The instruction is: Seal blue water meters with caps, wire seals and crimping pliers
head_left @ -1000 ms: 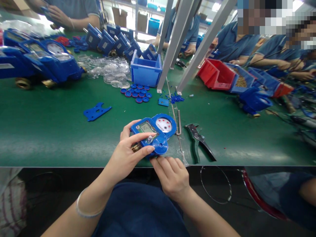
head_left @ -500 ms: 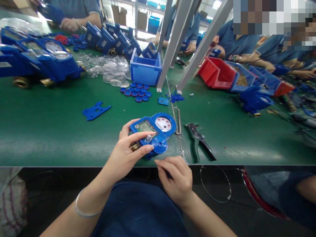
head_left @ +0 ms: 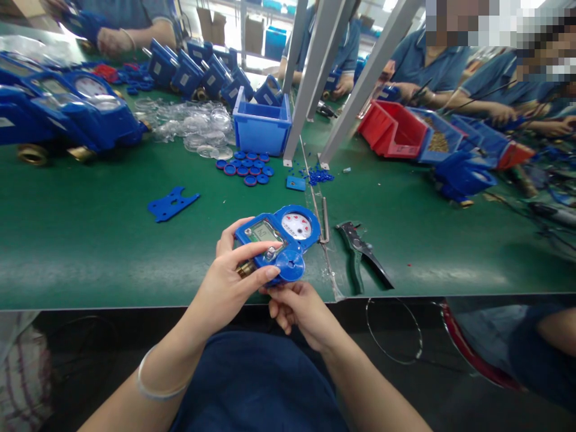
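A blue water meter (head_left: 299,245) with a small grey display and a round white dial rests near the table's front edge. My left hand (head_left: 222,279) grips it from the left, with fingers over the display side and thumb against a round blue cap (head_left: 291,266). Part of a brass fitting shows under that hand. My right hand (head_left: 306,309) is at the meter's near lower edge, fingers curled and thumb tip close under the body. Whatever its fingertips pinch, if anything, is hidden. Right of the meter lie an L-shaped hex key (head_left: 325,222) and green-handled pliers (head_left: 357,258).
A flat blue plate (head_left: 173,204) lies to the left. Blue caps (head_left: 249,171), a blue bin (head_left: 262,129) and clear plastic covers (head_left: 211,123) are behind. More meters (head_left: 90,117) stand far left. Grey posts (head_left: 351,96) rise mid-table. A red bin (head_left: 391,132) stands right; co-workers sit opposite.
My right hand has moved left and in under the meter's near edge, its fingers now turned downward. My left hand keeps its grip, and the meter has hardly shifted.
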A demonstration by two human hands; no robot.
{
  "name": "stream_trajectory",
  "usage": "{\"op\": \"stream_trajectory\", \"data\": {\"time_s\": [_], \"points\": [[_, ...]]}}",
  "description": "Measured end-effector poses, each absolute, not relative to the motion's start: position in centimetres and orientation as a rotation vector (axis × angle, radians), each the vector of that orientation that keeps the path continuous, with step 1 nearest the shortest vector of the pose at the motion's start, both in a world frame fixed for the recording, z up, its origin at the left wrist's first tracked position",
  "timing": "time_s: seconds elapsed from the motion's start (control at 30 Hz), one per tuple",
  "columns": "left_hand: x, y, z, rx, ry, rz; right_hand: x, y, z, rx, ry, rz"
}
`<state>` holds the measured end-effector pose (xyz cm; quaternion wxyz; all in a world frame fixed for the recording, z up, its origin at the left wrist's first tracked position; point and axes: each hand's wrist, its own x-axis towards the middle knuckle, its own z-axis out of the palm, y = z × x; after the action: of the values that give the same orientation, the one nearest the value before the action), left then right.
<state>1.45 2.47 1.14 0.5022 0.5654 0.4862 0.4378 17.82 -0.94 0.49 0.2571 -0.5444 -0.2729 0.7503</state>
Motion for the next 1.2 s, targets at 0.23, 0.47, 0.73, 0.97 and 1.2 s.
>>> {"op": "stream_trajectory", "data": {"time_s": [0.23,0.47,0.73,0.97,1.2], "points": [[1.4,2.5,1.1,1.375,1.173,1.058,17.7,-0.4,-0.5,-1.398,-0.610,2.068],[1.4,2.6,1.1,1.383,1.172,1.059,18.3,-1.2,0.5,-1.329,-0.636,2.137],[1.2,2.8,0.8,1.371,1.179,1.030,17.4,-0.2,0.2,-1.438,-0.588,2.060],[2.1,2.0,1.1,1.444,1.197,1.019,16.5,-0.8,0.2,-1.425,-0.541,1.979],[4.0,2.2,1.6,1.553,1.491,1.128,16.9,-0.9,0.0,-1.373,-0.907,2.040]]}}
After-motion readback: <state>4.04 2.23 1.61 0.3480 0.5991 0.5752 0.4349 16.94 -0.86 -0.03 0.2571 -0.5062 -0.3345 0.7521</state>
